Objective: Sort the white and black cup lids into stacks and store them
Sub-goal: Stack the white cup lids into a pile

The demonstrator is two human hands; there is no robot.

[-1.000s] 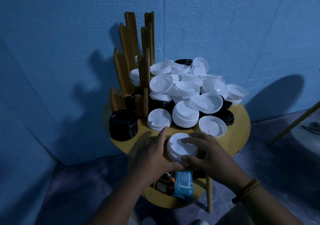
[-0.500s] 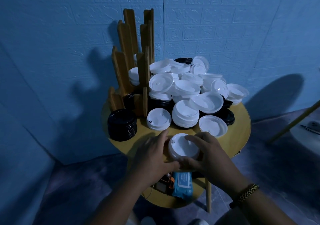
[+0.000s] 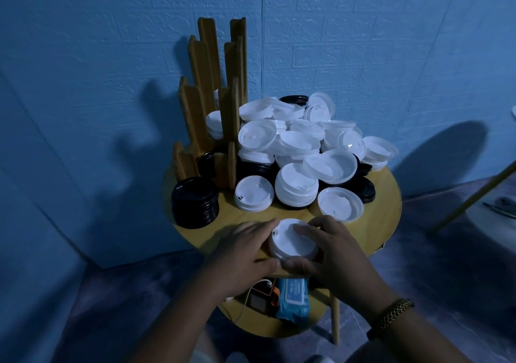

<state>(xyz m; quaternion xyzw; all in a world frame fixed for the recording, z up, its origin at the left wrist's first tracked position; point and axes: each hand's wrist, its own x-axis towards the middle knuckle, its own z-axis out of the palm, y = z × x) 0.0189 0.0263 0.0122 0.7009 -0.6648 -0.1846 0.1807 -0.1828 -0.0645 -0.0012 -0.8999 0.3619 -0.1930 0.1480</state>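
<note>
A short stack of white lids [image 3: 290,241] stands at the front edge of the round wooden table [image 3: 382,217]. My left hand [image 3: 243,253] grips it from the left and my right hand [image 3: 335,253] from the right, fingers curled round its rim. Behind it lies a big loose heap of white lids [image 3: 301,145] with black lids [image 3: 363,192] underneath. A neat stack of black lids [image 3: 194,205] stands at the table's left. The wooden slotted lid rack [image 3: 212,105] rises at the back left, with some white and black lids in its slots.
A single white lid [image 3: 253,193], a white stack [image 3: 296,191] and an upturned white lid [image 3: 340,204] lie just behind my hands. On the lower shelf sit a blue wipes pack [image 3: 293,298] and a small device with a cable [image 3: 259,297]. Blue walls close in behind.
Both hands have stayed on the white stack at the table's front; the fingers shifted slightly round its rim. The heap and the black stack have not moved.
</note>
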